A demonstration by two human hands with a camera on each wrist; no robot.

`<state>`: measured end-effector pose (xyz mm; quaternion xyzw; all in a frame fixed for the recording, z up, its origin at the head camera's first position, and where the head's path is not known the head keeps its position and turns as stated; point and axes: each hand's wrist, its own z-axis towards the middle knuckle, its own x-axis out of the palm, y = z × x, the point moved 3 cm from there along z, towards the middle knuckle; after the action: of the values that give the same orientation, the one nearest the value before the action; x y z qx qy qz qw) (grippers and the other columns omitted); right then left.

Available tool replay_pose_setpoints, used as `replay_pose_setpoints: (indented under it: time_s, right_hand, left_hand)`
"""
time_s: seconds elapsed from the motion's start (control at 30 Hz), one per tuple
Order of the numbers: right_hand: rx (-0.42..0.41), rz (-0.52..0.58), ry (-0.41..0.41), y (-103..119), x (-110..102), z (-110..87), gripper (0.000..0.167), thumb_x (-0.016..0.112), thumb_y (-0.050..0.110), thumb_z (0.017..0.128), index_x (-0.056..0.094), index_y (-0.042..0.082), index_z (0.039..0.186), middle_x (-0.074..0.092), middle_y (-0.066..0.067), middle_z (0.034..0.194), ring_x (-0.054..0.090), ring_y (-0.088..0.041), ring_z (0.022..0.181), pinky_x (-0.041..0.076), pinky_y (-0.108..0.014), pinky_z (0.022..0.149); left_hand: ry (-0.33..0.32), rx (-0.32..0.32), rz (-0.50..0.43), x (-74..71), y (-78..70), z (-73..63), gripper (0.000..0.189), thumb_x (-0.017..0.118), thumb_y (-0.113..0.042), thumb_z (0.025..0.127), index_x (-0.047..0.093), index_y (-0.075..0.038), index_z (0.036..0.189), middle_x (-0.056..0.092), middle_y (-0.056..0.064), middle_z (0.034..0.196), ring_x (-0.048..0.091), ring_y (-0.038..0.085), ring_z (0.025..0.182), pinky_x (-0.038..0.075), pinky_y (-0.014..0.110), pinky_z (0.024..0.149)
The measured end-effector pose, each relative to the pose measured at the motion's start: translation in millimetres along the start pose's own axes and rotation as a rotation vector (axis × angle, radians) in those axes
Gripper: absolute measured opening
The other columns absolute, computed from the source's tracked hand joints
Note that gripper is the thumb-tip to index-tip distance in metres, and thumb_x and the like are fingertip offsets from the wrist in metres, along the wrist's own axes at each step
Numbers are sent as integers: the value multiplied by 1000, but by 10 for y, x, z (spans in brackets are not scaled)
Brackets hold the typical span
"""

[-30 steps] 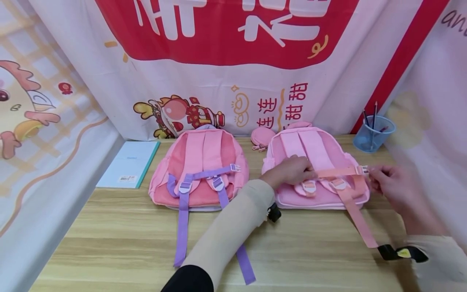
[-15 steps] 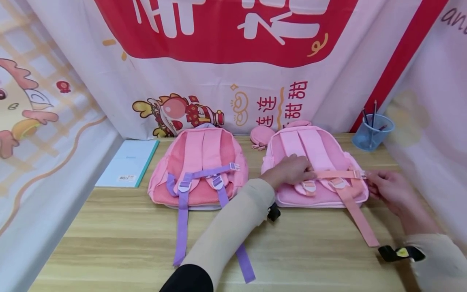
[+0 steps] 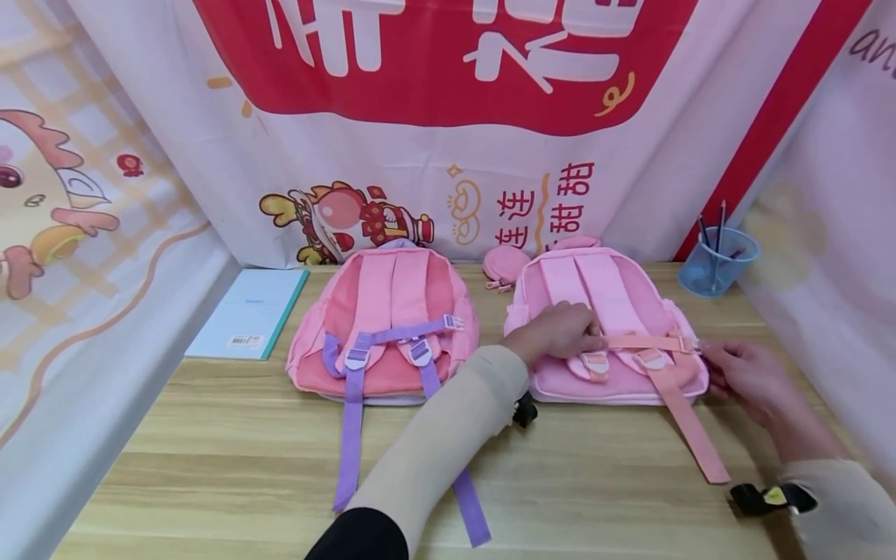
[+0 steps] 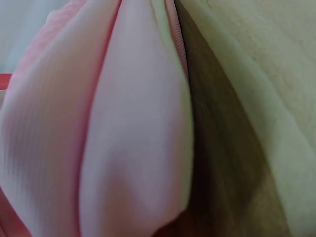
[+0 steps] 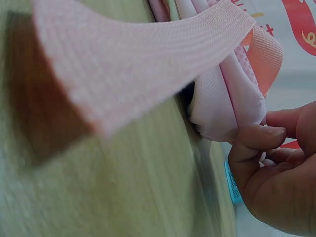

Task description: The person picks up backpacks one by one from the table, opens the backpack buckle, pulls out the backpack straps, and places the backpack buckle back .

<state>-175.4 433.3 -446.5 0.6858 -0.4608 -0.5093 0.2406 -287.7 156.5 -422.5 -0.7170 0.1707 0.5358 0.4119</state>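
A pink backpack [image 3: 553,381] lies on the table at the right, its shoulder straps facing up. Across its lower part an orange strap [image 3: 644,342] is drawn out sideways. My left hand [image 3: 560,330] pinches the left end of this strap. At the other end sits a white buckle [image 3: 689,345], where my right hand [image 3: 749,381] pinches with thumb and fingers; its tip is hidden by them. In the right wrist view, thumb and fingers are curled beside the bag's edge. A loose orange strap tail [image 3: 689,428] hangs toward the table's front. The left wrist view shows mainly pink fabric [image 4: 133,123].
Left of it lies another pink backpack [image 3: 448,373] with purple straps [image 3: 350,435]. A light-blue notebook [image 3: 245,311] rests at the far left. Behind stand a round pink pouch [image 3: 505,263] and a blue mesh pen cup [image 3: 717,264]. Fabric curtains [image 3: 420,140] surround the table.
My right hand has come in onto the white buckle, covering its prongs, and moved slightly lower. The drawn orange strap has dropped a little closer to the backpack. My left hand keeps its place.
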Motion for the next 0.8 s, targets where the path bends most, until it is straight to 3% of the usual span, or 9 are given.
replay_pose_setpoints:
  time_s: [0.2,0.47,0.67,0.8]
  right_hand:
    - [-6,63,-3,-37,7,15,61,36,36,118,42,-16,151,63,12,90,63,-8,77,61,-26,72]
    - [3,18,-25,-56,17,27,62,36,37,118,42,-15,151,61,9,92,62,-9,78,60,-27,72]
    - [7,15,-13,-79,11,34,62,36,38,118,42,-14,152,61,7,92,62,-11,78,60,-27,72]
    - [-7,27,-6,-83,13,38,62,36,38,118,43,-14,150,62,8,91,62,-10,77,60,-27,71]
  left_hand:
    - [16,-27,-10,11,15,22,20,68,-42,107,78,-25,107,70,-12,97,60,8,91,45,23,83]
    - [63,-75,23,109,84,179,17,69,-46,106,77,-32,104,71,-17,97,61,4,92,47,21,87]
    - [31,-19,-39,18,37,22,18,72,-38,105,78,-22,109,72,-11,97,62,7,92,47,21,86]
    - [7,8,-78,12,54,-9,18,72,-35,105,79,-20,111,72,-9,96,61,6,90,44,17,83]
